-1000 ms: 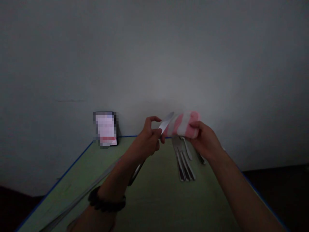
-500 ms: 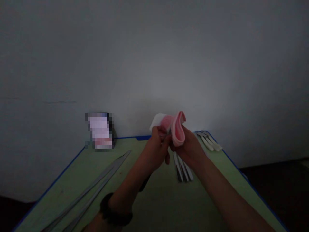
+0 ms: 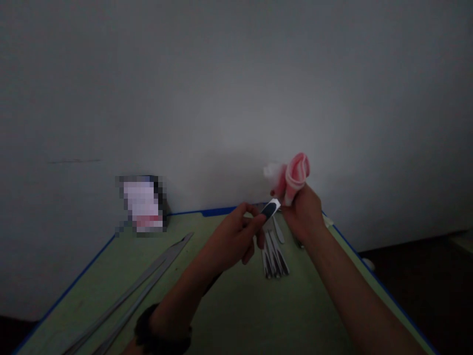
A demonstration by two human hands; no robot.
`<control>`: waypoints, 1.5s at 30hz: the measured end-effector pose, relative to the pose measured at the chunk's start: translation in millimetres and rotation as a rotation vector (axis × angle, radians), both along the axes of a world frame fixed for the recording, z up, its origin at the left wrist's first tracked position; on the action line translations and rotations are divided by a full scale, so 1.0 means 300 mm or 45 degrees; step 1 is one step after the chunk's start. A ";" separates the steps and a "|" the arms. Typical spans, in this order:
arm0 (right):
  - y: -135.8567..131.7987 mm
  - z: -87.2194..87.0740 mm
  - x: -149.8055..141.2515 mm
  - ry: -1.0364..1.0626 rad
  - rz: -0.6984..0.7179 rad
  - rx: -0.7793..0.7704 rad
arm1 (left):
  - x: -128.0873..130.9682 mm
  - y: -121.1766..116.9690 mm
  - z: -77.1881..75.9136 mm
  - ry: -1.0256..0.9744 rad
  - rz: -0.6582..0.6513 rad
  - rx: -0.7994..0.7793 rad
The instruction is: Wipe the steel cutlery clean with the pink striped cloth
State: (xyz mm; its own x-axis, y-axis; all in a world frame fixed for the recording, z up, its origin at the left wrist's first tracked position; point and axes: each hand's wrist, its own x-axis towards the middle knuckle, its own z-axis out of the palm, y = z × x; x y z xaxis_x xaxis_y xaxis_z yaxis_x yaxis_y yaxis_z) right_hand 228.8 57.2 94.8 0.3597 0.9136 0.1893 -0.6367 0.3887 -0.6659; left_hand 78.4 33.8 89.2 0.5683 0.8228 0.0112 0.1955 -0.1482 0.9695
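Observation:
My left hand [image 3: 236, 236] pinches a piece of metal cutlery [image 3: 271, 209] by its handle, above the green table [image 3: 240, 305]. The shiny end of that piece sticks out toward my right hand. My right hand [image 3: 301, 212] is closed around a bunched pink and white striped cloth [image 3: 291, 175], held just above and to the right of the cutlery tip. The two hands almost touch. A dark beaded bracelet [image 3: 162, 328] is on my left wrist.
Several pieces of cutlery [image 3: 273, 251] lie side by side on the table under my hands. Long metal tongs or skewers [image 3: 136, 291] lie diagonally at the left. A blurred card stand [image 3: 142, 204] sits at the back left. A grey wall is behind; the table has blue edges.
The cloth, wrapped round the cutlery between both hands before, has come off it to the upper right. The bare cutlery end now shows in my left hand.

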 end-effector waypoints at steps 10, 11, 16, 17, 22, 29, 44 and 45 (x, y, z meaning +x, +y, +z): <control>-0.022 0.037 0.007 -0.075 0.258 0.019 | -0.096 0.027 0.081 -0.136 0.274 0.101; -0.031 0.036 -0.004 -0.088 0.315 -0.023 | -0.091 0.024 0.080 -0.119 0.266 0.093; -0.073 0.012 -0.058 -0.225 0.372 -0.112 | -0.033 0.012 0.047 0.057 0.142 -0.005; -0.076 0.008 -0.063 -0.256 0.362 -0.116 | -0.026 0.013 0.038 0.093 0.143 0.012; -0.074 -0.001 -0.065 -0.378 0.249 -0.064 | -0.030 0.029 0.002 0.232 0.138 0.172; -0.064 -0.031 -0.114 -0.348 0.120 0.038 | -0.016 0.009 -0.019 0.308 -0.031 0.184; -0.057 -0.051 -0.101 -0.302 -0.241 0.061 | -0.091 0.011 0.043 0.448 -0.172 0.389; -0.063 -0.078 -0.130 -0.346 -0.205 0.030 | -0.078 0.013 0.028 0.456 -0.128 0.440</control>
